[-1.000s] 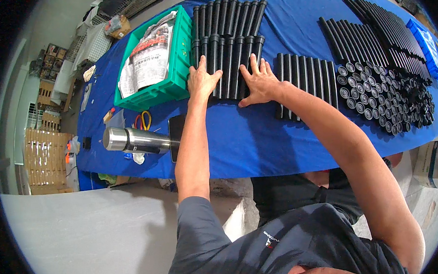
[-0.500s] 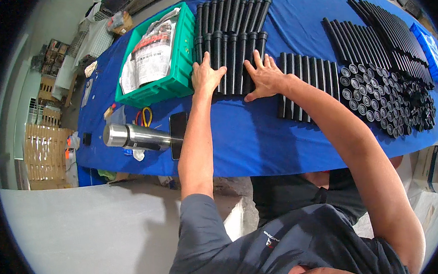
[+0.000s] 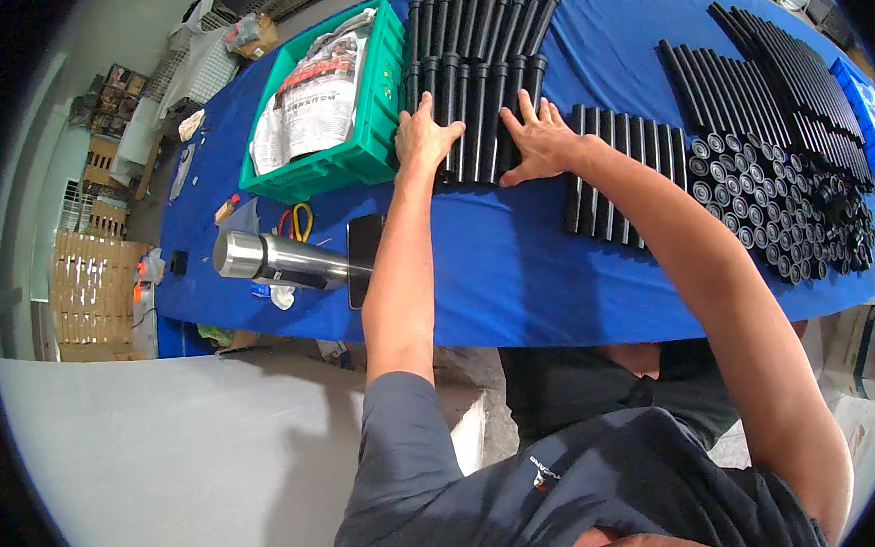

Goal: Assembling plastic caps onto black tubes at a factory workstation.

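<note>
Both hands rest at the two sides of a front row of black tubes [image 3: 467,121] with wider collared ends, lying side by side on a blue-covered table. My left hand [image 3: 427,140] touches the row's left side, fingers stretched forward and thumb out over the tubes. Against the right side lies my right hand [image 3: 542,142], fingers spread and thumb toward me. Neither hand is wrapped round a tube. A second row of similar black tubes [image 3: 480,25] lies just beyond, its near ends meeting the front row's collars.
A green crate [image 3: 375,152] holding newspaper stands left of the tubes. Nearer me are a steel flask [image 3: 286,261] and a dark phone [image 3: 364,248]. To the right lie more black tubes [image 3: 632,176], round black caps [image 3: 754,199], thin black rods [image 3: 795,61] and a blue bin [image 3: 869,122].
The whole view has shifted slightly, so the table's things sit a little farther right in the picture. Both hands stay at the sides of the front row.
</note>
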Demonstrator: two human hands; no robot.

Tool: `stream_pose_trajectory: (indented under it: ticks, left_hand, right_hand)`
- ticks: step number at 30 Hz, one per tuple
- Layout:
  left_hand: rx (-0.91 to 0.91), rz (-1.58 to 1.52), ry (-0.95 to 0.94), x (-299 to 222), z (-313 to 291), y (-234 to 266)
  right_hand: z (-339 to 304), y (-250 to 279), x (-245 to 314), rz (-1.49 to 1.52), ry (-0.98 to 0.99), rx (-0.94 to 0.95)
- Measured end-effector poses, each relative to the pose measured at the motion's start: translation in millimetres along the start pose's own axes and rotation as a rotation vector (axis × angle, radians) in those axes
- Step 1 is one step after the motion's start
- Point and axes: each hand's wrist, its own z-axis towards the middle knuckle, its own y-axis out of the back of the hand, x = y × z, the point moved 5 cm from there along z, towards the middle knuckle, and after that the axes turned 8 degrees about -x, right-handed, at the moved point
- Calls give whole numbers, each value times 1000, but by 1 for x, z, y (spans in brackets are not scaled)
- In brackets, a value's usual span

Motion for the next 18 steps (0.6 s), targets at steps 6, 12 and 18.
stream_pose_trajectory:
  ticks: [6, 12, 18]
  left_hand:
    - [28, -39, 12, 1, -2, -1]
    - [-24, 7, -330, -22, -35, 11]
    - [153, 188, -683, -14, -73, 15]
  right_hand:
    - [2, 0, 0, -27, 1, 12]
    - [-14, 3, -3, 22, -81, 58]
    - [-19, 6, 23, 64, -118, -51]
